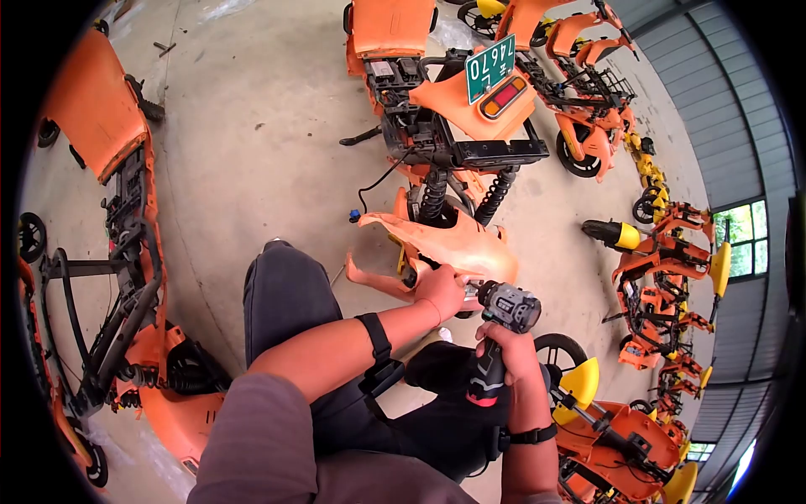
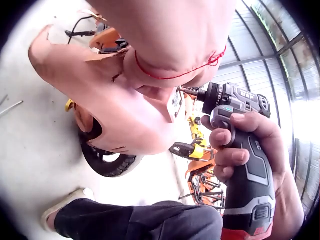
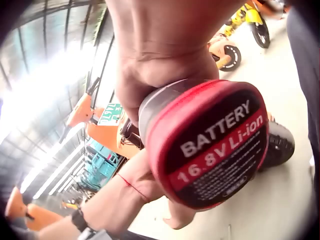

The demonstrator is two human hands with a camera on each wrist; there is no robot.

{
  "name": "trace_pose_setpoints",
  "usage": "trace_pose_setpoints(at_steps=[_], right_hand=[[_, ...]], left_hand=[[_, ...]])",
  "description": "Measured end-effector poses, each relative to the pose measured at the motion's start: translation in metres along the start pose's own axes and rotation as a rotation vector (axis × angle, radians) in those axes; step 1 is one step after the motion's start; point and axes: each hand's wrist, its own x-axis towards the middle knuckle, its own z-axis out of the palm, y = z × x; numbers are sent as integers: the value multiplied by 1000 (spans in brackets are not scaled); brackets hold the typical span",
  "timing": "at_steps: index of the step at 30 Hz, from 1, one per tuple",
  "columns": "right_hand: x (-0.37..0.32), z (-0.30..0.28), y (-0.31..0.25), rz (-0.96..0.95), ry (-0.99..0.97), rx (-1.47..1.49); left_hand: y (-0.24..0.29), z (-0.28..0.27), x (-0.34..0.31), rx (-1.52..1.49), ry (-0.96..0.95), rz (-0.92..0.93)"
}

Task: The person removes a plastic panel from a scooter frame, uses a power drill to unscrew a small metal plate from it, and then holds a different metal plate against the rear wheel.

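Note:
My right hand grips the handle of a grey and black drill, its red-trimmed battery at the bottom. My left hand grips the edge of an orange fender just in front of the drill's nose. The left wrist view shows the bit of the drill pointing at a pale piece beside the left hand, contact unclear; the left fingertips are hidden. Seen from the right wrist, the battery fills the middle below the right hand.
Behind the fender stands an orange scooter frame with a green plate and black springs. A stripped scooter is at the left. Rows of orange and yellow scooters line the right. A blue connector hangs on a cable.

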Motion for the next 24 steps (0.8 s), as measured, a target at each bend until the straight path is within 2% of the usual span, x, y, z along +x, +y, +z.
trace_pose_setpoints(at_steps=[1,3,5,10,12,24], right_hand=[[0,-2,1,52,-6,104],[0,2,-4,19,-18,10],[-3,9,-9,14,-9,-10],[-2,8,-10,51,-13,12],[0,7,-8,63,-14,37],[-3,8,-4,24,5,-15]], left_hand=[[-2,1,0,-3,-1,0],[2,-5,0,83,-10,57],[2,-4,1,77,-8,27],[-9,5,4,21,15,25],[-8,4,7,10,-67,-3],[0,-3,3,48,-46,-12]])
